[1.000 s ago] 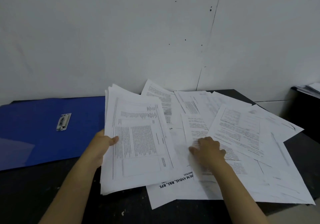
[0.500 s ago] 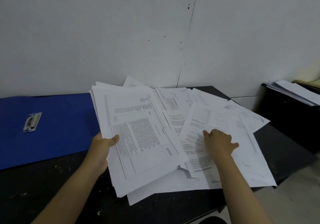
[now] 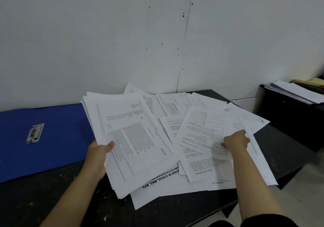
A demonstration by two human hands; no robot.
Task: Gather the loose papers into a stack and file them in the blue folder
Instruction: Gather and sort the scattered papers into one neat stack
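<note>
Left hand (image 3: 98, 154) grips a thick printed paper stack (image 3: 129, 139); right hand (image 3: 235, 141) pinches loose matte sheets (image 3: 201, 128) beside the glossy blue folder (image 3: 57, 130).

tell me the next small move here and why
Probably the right hand should carry the sheets it pinches over onto the stack the left hand holds. Many papers lie scattered across the table, and the blue folder lies open, waiting.
</note>
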